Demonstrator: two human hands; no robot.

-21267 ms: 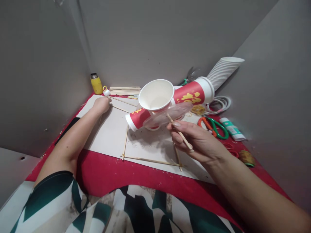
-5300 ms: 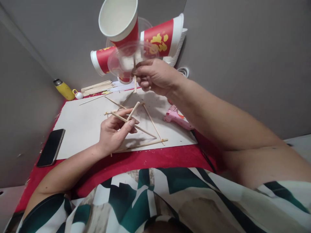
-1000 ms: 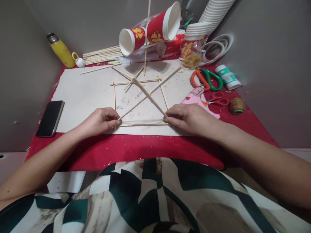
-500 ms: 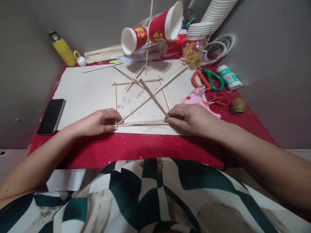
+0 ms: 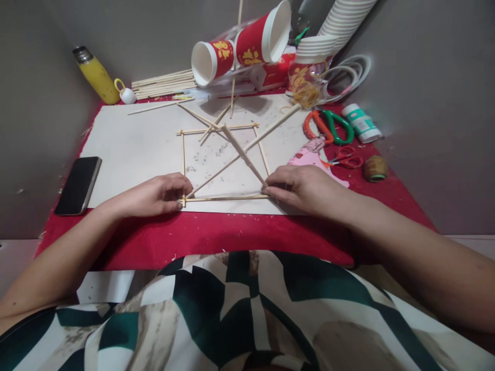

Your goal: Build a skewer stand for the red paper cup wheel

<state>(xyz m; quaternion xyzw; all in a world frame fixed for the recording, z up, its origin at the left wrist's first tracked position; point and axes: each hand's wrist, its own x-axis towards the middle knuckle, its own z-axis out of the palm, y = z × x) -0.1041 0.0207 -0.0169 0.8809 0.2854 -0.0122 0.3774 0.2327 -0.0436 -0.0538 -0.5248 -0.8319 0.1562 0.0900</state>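
A square frame of thin wooden sticks lies on a pale board, with two longer sticks crossing above it. My left hand pinches the frame's near left corner, fingers closed on the stick ends. My right hand pinches the near right corner, where one crossing stick meets the frame. Behind the frame stands a wheel of red paper cups on an upright stick.
A black phone lies at the board's left edge. A yellow bottle and a stick bundle sit at the back. Scissors, a pink glue gun, a twine spool, rubber bands and stacked white cups crowd the right.
Almost nothing in the last second: both hands stay pinched on the frame's near corners. Earlier my right hand held the cup wheel up in the air; it now stands at the back.
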